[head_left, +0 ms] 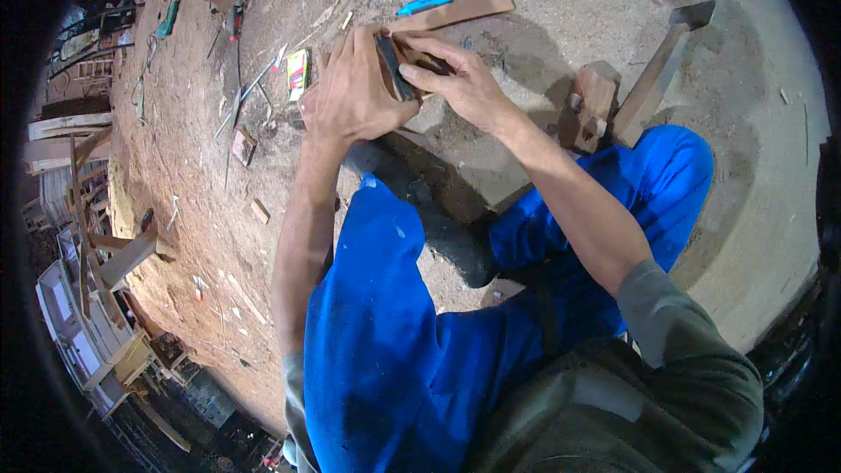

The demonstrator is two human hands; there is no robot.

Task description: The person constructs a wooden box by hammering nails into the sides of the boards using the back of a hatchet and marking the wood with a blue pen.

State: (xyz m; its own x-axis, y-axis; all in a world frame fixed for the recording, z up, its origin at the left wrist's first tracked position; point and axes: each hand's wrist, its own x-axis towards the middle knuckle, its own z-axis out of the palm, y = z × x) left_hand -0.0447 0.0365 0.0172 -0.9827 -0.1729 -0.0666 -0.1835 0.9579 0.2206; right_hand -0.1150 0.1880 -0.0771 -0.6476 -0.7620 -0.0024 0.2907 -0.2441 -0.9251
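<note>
Clasping a dark, probably stiff piece [393,66], best held edgewise, in left grip [352,88] and right grip [466,88] near the blue marker [425,4].

No readable text; blurred marks on the blue marker [425,3] beyond, and yellow packet [298,75] beside, the gripping left hand [355,88]

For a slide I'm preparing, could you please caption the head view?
Left hand and right hand together hold a dark piece over a littered floor, near a blue marker.
</note>
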